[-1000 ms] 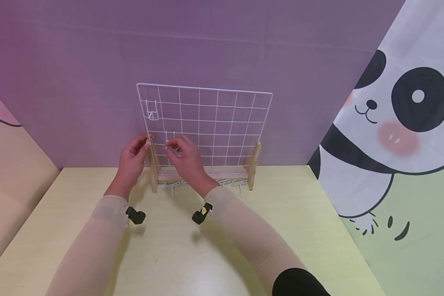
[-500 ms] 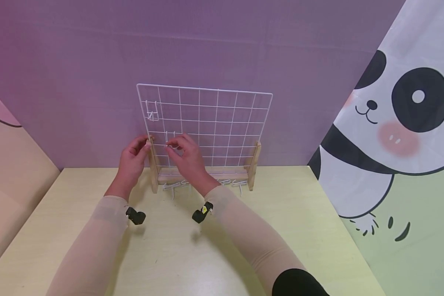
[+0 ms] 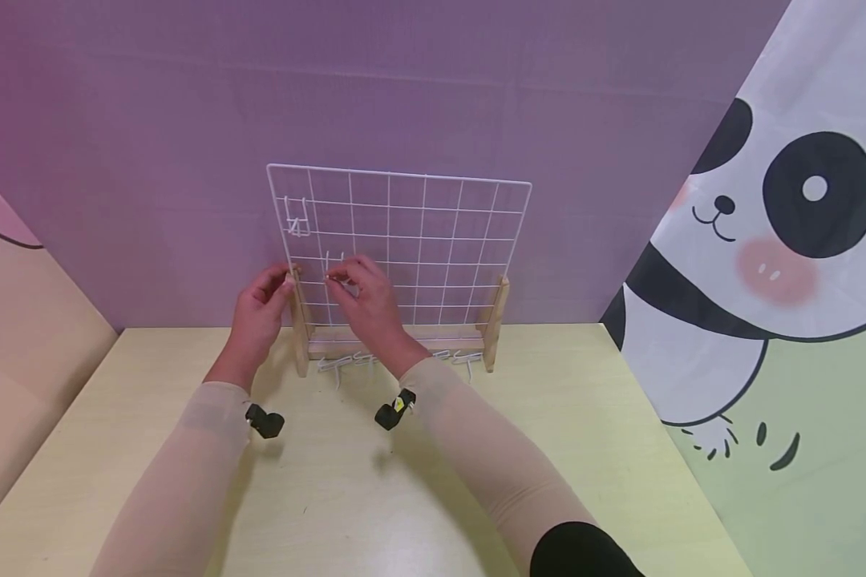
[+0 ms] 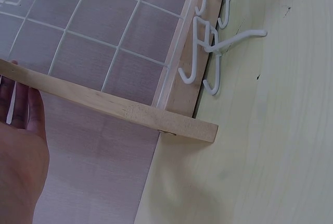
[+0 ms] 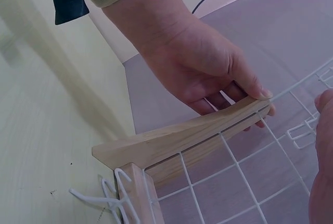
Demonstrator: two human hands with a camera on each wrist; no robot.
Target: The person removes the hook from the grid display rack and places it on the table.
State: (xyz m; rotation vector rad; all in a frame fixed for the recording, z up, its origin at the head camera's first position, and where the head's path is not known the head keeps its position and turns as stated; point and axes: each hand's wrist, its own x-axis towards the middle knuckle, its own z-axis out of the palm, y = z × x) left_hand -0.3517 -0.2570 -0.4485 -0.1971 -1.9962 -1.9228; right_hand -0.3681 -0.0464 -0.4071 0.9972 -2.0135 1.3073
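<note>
A white wire grid panel (image 3: 404, 174) stands upright in a wooden stand. My left hand (image 3: 258, 316) grips the top of the stand's left post (image 4: 125, 105), thumb on the near side and fingers behind, as the right wrist view shows. My right hand (image 3: 372, 308) pinches a white wire hook (image 3: 327, 263) between thumb and fingers, against the lower left part of the grid. The hook's two upper prongs show above the fingertips; its lower part is mostly hidden by them. Another white hook (image 3: 298, 227) hangs at the grid's upper left.
Several loose white hooks lie along the front of the stand's base, one at the left (image 3: 335, 363) and one at the right (image 3: 467, 358). A pale wooden table (image 3: 317, 497) bears the stand. Close behind rises a purple backdrop (image 3: 404, 88); a panda print (image 3: 801, 232) is at right.
My right hand has shifted slightly up with the hook, whose prongs now stand a little higher on the grid. The left hand stays on the post.
</note>
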